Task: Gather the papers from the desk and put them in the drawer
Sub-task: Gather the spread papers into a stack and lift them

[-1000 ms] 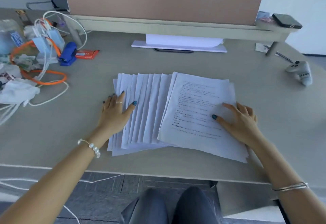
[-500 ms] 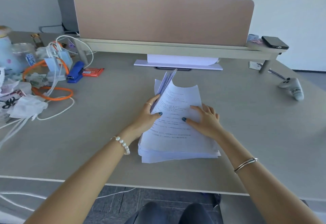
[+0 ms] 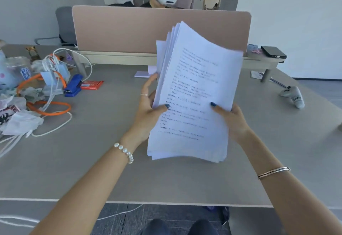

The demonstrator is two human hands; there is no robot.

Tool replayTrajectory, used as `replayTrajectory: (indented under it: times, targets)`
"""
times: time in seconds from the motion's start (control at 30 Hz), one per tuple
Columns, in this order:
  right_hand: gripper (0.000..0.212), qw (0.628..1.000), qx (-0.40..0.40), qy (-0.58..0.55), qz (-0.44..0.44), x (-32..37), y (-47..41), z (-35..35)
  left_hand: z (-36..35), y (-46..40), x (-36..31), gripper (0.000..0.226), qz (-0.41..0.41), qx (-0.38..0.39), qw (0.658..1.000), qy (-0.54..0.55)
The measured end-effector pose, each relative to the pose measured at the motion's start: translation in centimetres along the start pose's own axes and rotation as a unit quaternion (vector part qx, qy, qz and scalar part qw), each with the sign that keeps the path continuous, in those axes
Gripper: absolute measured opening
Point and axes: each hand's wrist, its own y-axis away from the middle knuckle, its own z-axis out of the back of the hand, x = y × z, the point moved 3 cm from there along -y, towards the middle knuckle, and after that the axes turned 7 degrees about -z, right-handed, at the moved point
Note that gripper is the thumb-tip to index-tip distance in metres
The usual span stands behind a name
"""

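A stack of white printed papers point(image 3: 194, 94) stands nearly upright above the grey desk point(image 3: 103, 160), its lower edge close to or just touching the desktop. My left hand point(image 3: 148, 110) grips the stack's left edge, thumb on the front sheet. My right hand point(image 3: 231, 120) grips the right edge, thumb on the front as well. The sheets are gathered into one bundle, slightly fanned at the top. No drawer is in view.
Cables, an orange cord point(image 3: 50, 108), a blue stapler point(image 3: 74, 85) and crumpled bags clutter the desk's left side. A pink divider panel point(image 3: 129, 29) stands behind, with a phone point(image 3: 273, 51) on its shelf. A controller point(image 3: 294, 96) lies at right. People wearing headsets are beyond the divider.
The papers lay fanned out flat a second ago; both hands slid them together into one stack, then lifted it upright off the desk. The camera tilted up.
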Motion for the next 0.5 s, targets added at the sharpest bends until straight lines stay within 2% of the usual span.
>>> replayTrajectory:
  times: [0.07,0.13,0.23,0.3,0.37,0.43,0.5]
  targets:
    - [0.04,0.994,-0.04,0.025,0.098,3.1,0.8,-0.3,-0.6,-1.4,-1.7,0.094,-0.019,0.0,1.0,-0.005]
    - [0.029,0.983,-0.076,0.05,0.158,6.1,1.5,-0.7,-1.1,-2.7,-3.3,0.097,-0.037,-0.011,0.999,0.01]
    - [0.03,0.974,-0.082,0.079,0.196,8.2,2.8,-0.9,-1.8,-3.3,-3.8,0.075,-0.028,-0.034,0.998,0.042]
    - [0.038,0.979,-0.074,0.097,0.166,7.2,3.2,-0.7,-2.2,-2.5,-2.0,0.059,0.026,-0.041,0.998,0.048]
    - [0.036,0.983,-0.062,0.137,0.109,4.4,3.2,-0.2,-2.6,-1.0,0.9,0.042,0.094,-0.035,0.995,0.022]
    - [0.024,0.984,-0.055,0.16,0.062,1.5,3.4,0.3,-2.9,0.6,3.4,0.026,0.138,-0.039,0.989,-0.021]
    - [0.011,0.985,-0.07,0.152,0.043,0.2,3.9,0.7,-3.1,1.4,4.5,0.019,0.132,-0.057,0.989,-0.045]
